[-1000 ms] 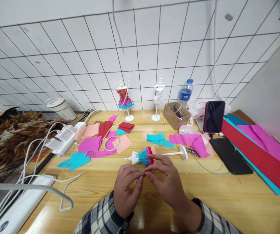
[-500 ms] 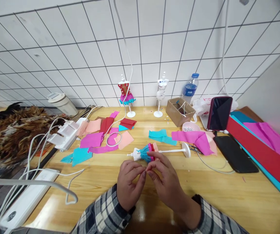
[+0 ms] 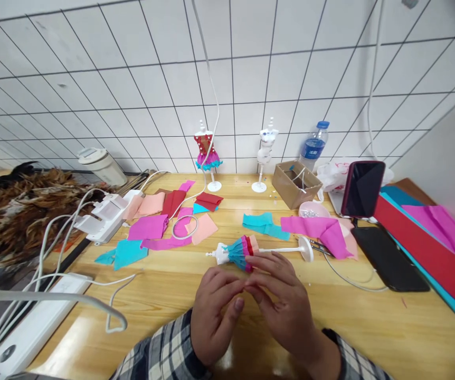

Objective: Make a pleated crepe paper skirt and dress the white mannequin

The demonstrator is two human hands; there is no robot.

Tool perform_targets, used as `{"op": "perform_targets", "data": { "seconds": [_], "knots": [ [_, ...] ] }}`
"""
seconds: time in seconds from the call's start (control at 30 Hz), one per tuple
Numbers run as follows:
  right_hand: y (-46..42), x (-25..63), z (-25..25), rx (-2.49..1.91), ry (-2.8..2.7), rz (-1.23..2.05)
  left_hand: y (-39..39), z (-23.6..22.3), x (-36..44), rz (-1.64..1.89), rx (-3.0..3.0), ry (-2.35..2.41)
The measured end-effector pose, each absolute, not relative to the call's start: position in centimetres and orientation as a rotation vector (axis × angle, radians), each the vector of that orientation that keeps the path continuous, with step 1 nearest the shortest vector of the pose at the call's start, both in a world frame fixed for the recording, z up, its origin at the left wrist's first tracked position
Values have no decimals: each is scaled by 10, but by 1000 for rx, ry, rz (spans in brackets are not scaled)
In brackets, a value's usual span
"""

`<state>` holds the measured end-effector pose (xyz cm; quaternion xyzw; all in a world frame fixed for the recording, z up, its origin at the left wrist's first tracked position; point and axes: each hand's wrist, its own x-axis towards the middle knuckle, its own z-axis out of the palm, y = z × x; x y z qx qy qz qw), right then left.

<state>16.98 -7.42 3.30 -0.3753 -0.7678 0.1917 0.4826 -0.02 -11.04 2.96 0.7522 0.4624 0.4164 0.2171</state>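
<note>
A small white dress form (image 3: 223, 254) lies on its side, wearing a pleated crepe-paper skirt (image 3: 240, 252) of blue, magenta, red and peach bands. Just below it, my left hand (image 3: 216, 311) has curved fingers, its thumb apart from the index finger. My right hand (image 3: 281, 303) meets its fingertips, with thumb and index finger pinched together; whatever is between them is too small or hidden to make out. The fingers of my right hand overlap the skirt's lower edge in view. The form's stand rod and round base (image 3: 305, 248) extend to the right.
A dressed form (image 3: 208, 153) and a bare form (image 3: 265, 153) stand by the tiled wall. Nearby are a cardboard box (image 3: 295, 184), bottle (image 3: 313, 145), pink bowl (image 3: 314, 210) and phones (image 3: 364, 187). Paper pieces (image 3: 148, 227), cables, a power strip (image 3: 41, 322) and feathers (image 3: 45, 216) lie left.
My left thumb has moved away from the index finger, where both were pinched at the fingertips. Both hands shifted slightly right and down in view, and the camera view moved a little.
</note>
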Motion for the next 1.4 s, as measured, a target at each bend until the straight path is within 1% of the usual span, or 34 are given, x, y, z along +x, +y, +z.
{"op": "perform_targets", "data": {
  "seconds": [0.1, 0.17, 0.3, 0.37, 0.5, 0.7, 0.8, 1.13, 1.4],
  "knots": [
    [-74, 177, 40, -938, -1775, 808, -106, 37, 8, 1044, 2096, 1260],
    [-72, 184, 45, -952, -1740, 861, -97, 42, 9, 1013, 2105, 1279],
    [-54, 200, 48, -1025, -1685, 647, -66, 47, -4, 1040, 2272, 1484],
    [-41, 205, 42, -1072, -1686, 586, -50, 43, -14, 977, 2421, 1532],
    [-21, 204, 19, -1046, -1766, 585, -32, 30, -24, 868, 2554, 1526],
    [-20, 194, -10, -1055, -1811, 645, -30, 22, -19, 971, 2576, 1488],
    [-22, 188, -13, -1052, -1856, 659, -29, 21, -19, 976, 2558, 1505],
    [-23, 180, -15, -1083, -1959, 564, -26, 13, -18, 951, 2527, 1545],
    [-21, 175, -19, -1124, -1990, 420, -28, 10, -17, 1027, 2571, 1556]
  ]
}}
